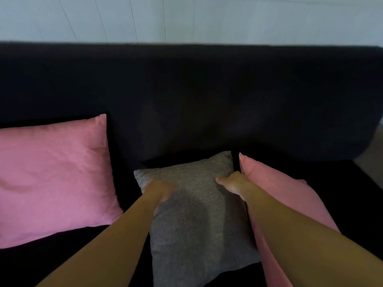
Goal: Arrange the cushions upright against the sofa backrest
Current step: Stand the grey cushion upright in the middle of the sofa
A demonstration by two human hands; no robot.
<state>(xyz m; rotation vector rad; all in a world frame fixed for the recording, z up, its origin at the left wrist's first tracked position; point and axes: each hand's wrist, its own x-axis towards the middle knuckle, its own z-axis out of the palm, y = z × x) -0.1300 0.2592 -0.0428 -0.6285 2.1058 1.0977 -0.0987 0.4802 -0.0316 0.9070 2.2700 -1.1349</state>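
Note:
A grey cushion [199, 220] lies flat on the seat of the black sofa [207, 96], its far edge just short of the backrest. My left hand [160, 189] grips its upper left edge and my right hand [232, 184] grips its upper right edge, thumb on top. A pink cushion [51, 179] rests on the seat at the left, tilted toward the backrest. Another pink cushion [290, 195] lies at the right, partly under my right forearm and touching the grey one.
The dark backrest stretches across the whole view with bare room along its middle and right. A pale panelled wall [186, 17] rises behind it. A strip of light floor [373, 154] shows past the sofa's right end.

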